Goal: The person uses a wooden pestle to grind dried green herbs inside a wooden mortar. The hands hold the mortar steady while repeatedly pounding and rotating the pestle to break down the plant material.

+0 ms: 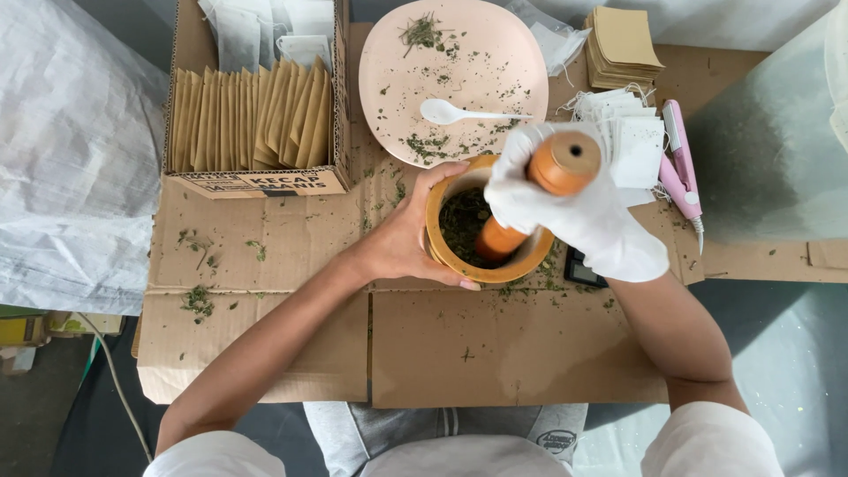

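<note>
A wooden mortar (442,252) stands near the middle of the flattened cardboard surface (495,353), just below a pink plate (495,53), and holds a dark mass of crushed green leaves (461,225). A wooden pestle (552,172) leans into it at a tilt, its lower end down among the leaves and its flat butt pointing up toward the camera.

The left hand (402,243), bare, cups the mortar's near-left wall, thumb along the rim and fingers (459,281) curled under the side, seemingly to keep the bowl from sliding or tipping under the pestle. The right hand (574,216), in a white glove, has its fingers closed tight round the pestle's shaft just below the top, a fist grip suited to pressing down; how the fingertips sit is hidden by the glove folds.

On the plate lies a white plastic spoon (464,112) amid scattered leaf crumbs. To the left an open cardboard box (256,181) holds upright tan sachets (252,119). To the right are a pile of white tea bags (627,132), a stack of tan envelopes (623,44), and a pink hand sealer (680,172), probably.
</note>
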